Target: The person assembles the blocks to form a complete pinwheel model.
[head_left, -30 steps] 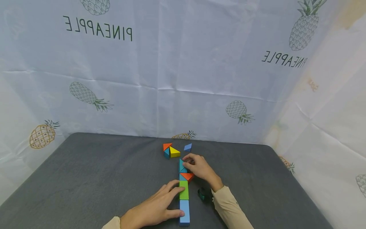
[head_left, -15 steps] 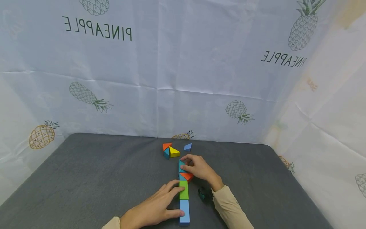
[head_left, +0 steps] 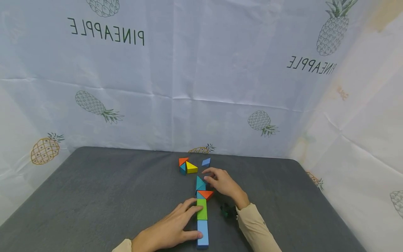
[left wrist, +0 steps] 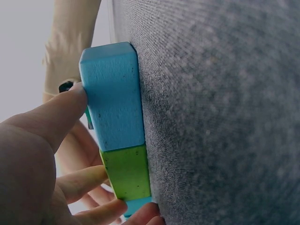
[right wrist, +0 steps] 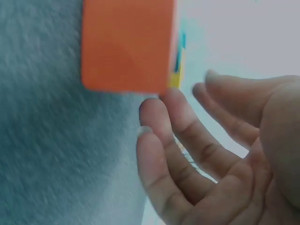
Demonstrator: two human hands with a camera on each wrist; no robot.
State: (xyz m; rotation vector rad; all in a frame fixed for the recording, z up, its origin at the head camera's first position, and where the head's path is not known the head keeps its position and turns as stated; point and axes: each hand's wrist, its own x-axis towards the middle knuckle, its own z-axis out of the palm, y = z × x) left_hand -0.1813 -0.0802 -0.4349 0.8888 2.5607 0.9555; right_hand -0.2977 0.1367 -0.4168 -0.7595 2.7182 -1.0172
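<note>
A row of toy blocks stretches away from me on the table. Nearest is a light blue block (head_left: 203, 239), then a green block (head_left: 204, 214), a small blue triangular block (head_left: 199, 195) beside a red-orange triangular block (head_left: 206, 194), and teal triangular blocks (head_left: 200, 184) at the far end. My left hand (head_left: 170, 223) rests along the row, thumb on the light blue block and extended fingers on the green block. Just right of the teal blocks, my right hand (head_left: 224, 183) hovers with loosely bent fingers, holding nothing. The right wrist view shows its fingers near the red-orange block (right wrist: 129, 47).
Beyond the row lie a red-orange triangular block (head_left: 182, 161), a yellow one (head_left: 191, 168), a teal one (head_left: 183, 169) and a blue diamond-shaped block (head_left: 206, 162). A dark green item (head_left: 227, 211) sits by my right wrist. Pineapple-print cloth (head_left: 201, 87) hangs behind the grey table (head_left: 110, 196).
My right hand has let go of the teal triangular blocks and moved slightly right, away from them. My left hand has stayed on the light blue and green blocks.
</note>
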